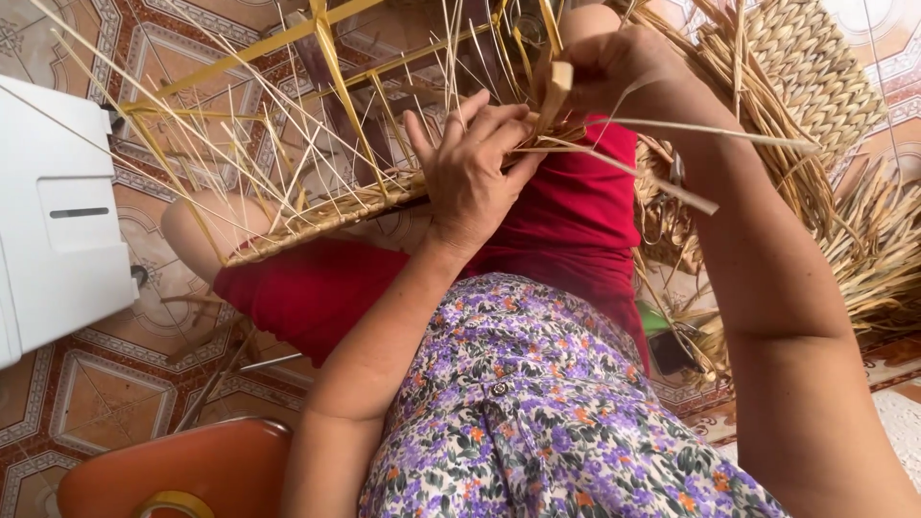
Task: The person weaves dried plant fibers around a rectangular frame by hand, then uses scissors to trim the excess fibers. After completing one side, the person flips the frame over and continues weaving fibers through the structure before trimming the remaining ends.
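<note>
The left hand point(472, 173) lay flat on the woven rim of a yellow wire frame point(317, 125), its fingers point(451, 120) spread and pressing the straw strands point(288, 163) that fanned loosely upward across the frame. The frame rested on the person's lap, over red trousers point(566, 230), with its woven edge running from the left knee toward the hands. The right hand point(614, 67) was closed around a flat, pale straw strip point(556, 91), pinching it upright just beside the left hand's fingertips. A finished woven straw mat point(815, 67) and a heap of loose straw point(863, 249) lay on the tiled floor point(96, 393) to the right. A white box point(58, 221) stood at the left, and an orange stool point(182, 470) showed near the bottom edge.
</note>
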